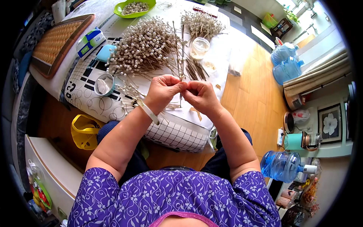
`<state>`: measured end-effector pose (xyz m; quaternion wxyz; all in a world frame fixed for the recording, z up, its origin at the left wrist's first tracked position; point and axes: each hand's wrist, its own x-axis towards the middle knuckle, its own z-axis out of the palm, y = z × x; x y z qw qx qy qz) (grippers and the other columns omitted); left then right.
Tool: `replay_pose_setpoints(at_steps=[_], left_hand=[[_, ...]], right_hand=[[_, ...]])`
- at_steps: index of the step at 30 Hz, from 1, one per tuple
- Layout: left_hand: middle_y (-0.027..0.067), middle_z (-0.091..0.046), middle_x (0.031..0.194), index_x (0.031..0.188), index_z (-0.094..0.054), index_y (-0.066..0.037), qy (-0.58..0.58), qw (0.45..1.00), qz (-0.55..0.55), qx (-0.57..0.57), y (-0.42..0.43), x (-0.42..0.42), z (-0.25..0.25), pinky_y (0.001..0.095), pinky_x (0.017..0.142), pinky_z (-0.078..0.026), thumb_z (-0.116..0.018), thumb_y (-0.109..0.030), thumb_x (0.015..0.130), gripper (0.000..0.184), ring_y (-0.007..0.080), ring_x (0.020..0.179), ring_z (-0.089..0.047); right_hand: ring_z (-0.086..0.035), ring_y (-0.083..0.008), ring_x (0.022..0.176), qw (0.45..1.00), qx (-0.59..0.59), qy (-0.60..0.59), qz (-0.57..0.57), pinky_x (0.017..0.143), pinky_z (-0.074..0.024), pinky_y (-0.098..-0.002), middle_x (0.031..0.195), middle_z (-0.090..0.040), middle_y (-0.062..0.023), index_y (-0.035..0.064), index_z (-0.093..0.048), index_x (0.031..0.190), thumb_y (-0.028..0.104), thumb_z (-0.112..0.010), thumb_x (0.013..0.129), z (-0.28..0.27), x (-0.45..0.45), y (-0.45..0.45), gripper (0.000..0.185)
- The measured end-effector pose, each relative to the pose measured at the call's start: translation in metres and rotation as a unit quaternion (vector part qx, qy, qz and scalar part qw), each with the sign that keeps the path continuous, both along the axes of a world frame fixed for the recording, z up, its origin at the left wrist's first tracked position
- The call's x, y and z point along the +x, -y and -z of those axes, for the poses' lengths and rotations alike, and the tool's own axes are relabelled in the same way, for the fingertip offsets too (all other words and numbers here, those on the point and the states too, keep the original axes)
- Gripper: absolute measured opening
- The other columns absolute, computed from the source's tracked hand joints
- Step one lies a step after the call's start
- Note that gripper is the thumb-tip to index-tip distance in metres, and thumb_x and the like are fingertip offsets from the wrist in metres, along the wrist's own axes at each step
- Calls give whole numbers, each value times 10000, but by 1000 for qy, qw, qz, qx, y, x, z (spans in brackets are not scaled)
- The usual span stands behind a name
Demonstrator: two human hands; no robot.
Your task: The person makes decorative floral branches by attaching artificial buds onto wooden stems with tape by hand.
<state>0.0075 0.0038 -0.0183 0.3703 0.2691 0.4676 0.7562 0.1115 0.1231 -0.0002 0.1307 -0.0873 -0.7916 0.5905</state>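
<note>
Over the near side of the covered table, my left hand point(163, 92) and my right hand point(202, 97) meet, thumbs and fingertips pinched together. Between them are thin dark brown stems point(182, 49), which run away from me and stick out a little below the fingers. Just beyond my left hand lies a large heap of white-beaded stems point(145, 43). A few loose beaded stems point(130, 90) lie beside my left wrist. Past my right hand are short brown sticks point(195, 69) and a clear plastic tub point(200, 48). My fingers hide the join of the stems.
A second beaded bunch point(202, 23) lies at the back right. A green bowl of white beads point(136, 8), a tissue pack point(90, 42), a blue box point(106, 53) and a small tub point(104, 84) stand leftward. On the floor is a yellow bag point(84, 132); water bottles point(286, 64) stand right.
</note>
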Motion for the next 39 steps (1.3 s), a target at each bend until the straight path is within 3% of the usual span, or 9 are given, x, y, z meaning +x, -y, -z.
replay_pose_setpoints(at_steps=[11, 21, 27, 31, 33, 34, 36, 37, 39], left_hand=[[76, -627, 756, 788, -609, 5, 28, 1000, 0, 12, 0, 0, 1, 232, 669, -470, -654, -51, 749, 82, 118, 688, -580], [74, -631, 749, 843, -625, 46, -36, 999, 34, 8, 1, 1, 2, 217, 630, -473, -613, -124, 806, 175, 106, 660, -578], [72, -635, 752, 813, -633, 27, -67, 997, 23, -36, 6, -12, 1, 231, 663, -464, -628, -134, 792, 162, 102, 691, -573], [64, -633, 740, 794, -633, 17, -37, 995, 60, -67, 11, -15, -3, 227, 664, -461, -645, -143, 778, 161, 97, 687, -570], [60, -632, 740, 790, -633, 14, -57, 992, 59, -90, 11, -7, -6, 217, 661, -457, -646, -139, 778, 154, 95, 688, -569], [60, -632, 740, 790, -633, 14, -58, 992, 61, -90, 10, -4, -6, 217, 661, -457, -646, -139, 778, 154, 95, 688, -569], [53, -630, 738, 795, -635, 11, -61, 991, 78, -87, 9, 3, -8, 209, 654, -455, -648, -130, 777, 143, 90, 684, -566], [53, -630, 738, 795, -635, 11, -64, 991, 80, -86, 7, 5, -7, 209, 654, -455, -648, -130, 777, 143, 90, 684, -566], [51, -629, 736, 806, -636, 14, -45, 993, 96, -44, 7, 9, -5, 209, 652, -456, -647, -120, 776, 137, 87, 686, -566]], right_hand=[[-405, -4, 551, 997, -55, -44, -15, 458, -337, -173, 594, -499, 57, -31, -614, 778, 95, -618, 775, 0, -3, 4, 127], [-516, -53, 605, 995, -89, 34, -42, 568, -432, -190, 665, -579, -15, -29, -604, 801, 110, -599, 806, -2, -1, -6, 139], [-533, -61, 611, 996, -18, 61, -63, 572, -439, -188, 673, -591, -14, -31, -615, 820, 129, -595, 817, 7, 11, -21, 162], [-556, -79, 644, 966, -40, 231, -107, 600, -449, -198, 684, -609, -25, 21, -643, 866, 165, -583, 826, -11, 36, -42, 161], [-581, -104, 732, 956, 146, 219, -132, 641, -466, -208, 791, -631, -46, 21, -630, 933, 137, -600, 804, -19, 47, -51, 176], [-581, -104, 732, 956, 146, 219, -130, 641, -466, -208, 791, -631, -46, 21, -630, 933, 137, -600, 804, -21, 50, -49, 176], [-582, -135, 847, 988, 138, 69, -14, 683, -483, -228, 918, -624, -65, 12, -583, 1034, 79, -622, 769, -31, 50, -29, 276], [-561, -140, 921, 1000, -3, -8, -20, 699, -494, -241, 980, -604, -72, 0, -528, 1106, 31, -635, 748, -21, 41, -20, 374], [-570, -140, 890, 989, -142, 29, -27, 701, -499, -239, 953, -606, -86, -25, -515, 1103, 12, -642, 743, -26, 33, 4, 384]])
